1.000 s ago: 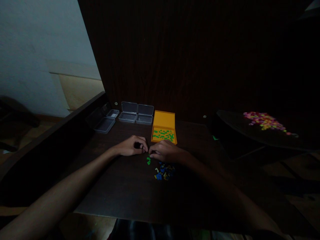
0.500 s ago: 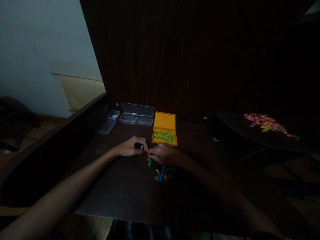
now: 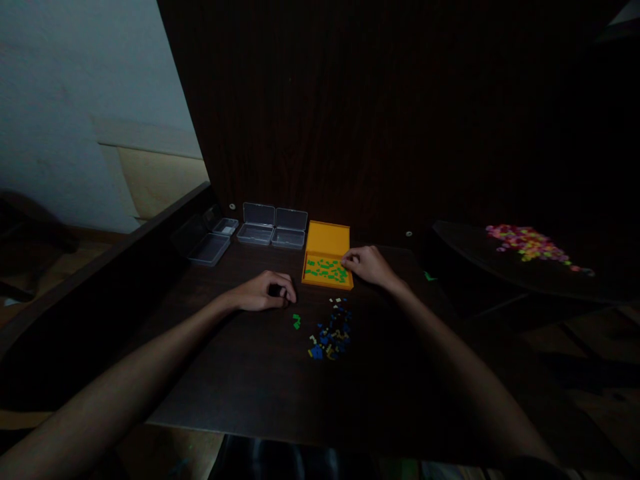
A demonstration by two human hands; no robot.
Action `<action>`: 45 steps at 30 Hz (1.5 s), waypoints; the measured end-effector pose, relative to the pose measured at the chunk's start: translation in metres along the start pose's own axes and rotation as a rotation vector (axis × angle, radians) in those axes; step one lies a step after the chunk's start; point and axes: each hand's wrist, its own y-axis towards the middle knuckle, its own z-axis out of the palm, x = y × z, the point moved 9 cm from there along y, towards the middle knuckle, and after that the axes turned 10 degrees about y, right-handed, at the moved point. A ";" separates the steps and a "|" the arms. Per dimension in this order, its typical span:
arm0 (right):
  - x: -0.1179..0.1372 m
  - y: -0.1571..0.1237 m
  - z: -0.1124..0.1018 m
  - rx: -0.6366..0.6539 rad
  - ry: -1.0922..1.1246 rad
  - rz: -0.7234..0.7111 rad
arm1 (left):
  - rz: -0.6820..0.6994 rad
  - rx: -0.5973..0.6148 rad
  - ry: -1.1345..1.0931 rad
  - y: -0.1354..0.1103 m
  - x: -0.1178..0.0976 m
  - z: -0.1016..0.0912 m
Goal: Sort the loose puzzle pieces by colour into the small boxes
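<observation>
My left hand (image 3: 264, 293) rests curled on the dark table, fingers closed; what they hold, if anything, is hidden. My right hand (image 3: 369, 265) is at the right edge of an open orange box (image 3: 328, 240) that holds several green pieces (image 3: 326, 269); its fingertips are pinched over the box. Two green pieces (image 3: 297, 321) lie just right of my left hand. A small heap of blue, yellow and white pieces (image 3: 330, 331) lies in front of the box.
Several clear plastic cases (image 3: 273, 227) stand open at the back left of the table (image 3: 240, 373). A pile of pink and yellow pieces (image 3: 530, 243) lies on a dark surface at the right. A dark wooden panel rises behind the table.
My right hand left the spot beside my left hand and moved back and right to the orange box. The heap of blue pieces it covered is now in view. My left hand stayed put.
</observation>
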 end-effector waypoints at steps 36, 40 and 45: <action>0.018 -0.006 0.004 0.077 -0.054 -0.047 | 0.123 0.091 0.114 -0.005 -0.016 0.006; 0.027 -0.009 0.006 0.112 -0.131 -0.038 | 0.115 0.093 0.154 -0.006 -0.015 0.007; 0.009 -0.009 0.006 0.133 -0.233 0.059 | 0.087 0.099 0.161 -0.005 -0.012 0.008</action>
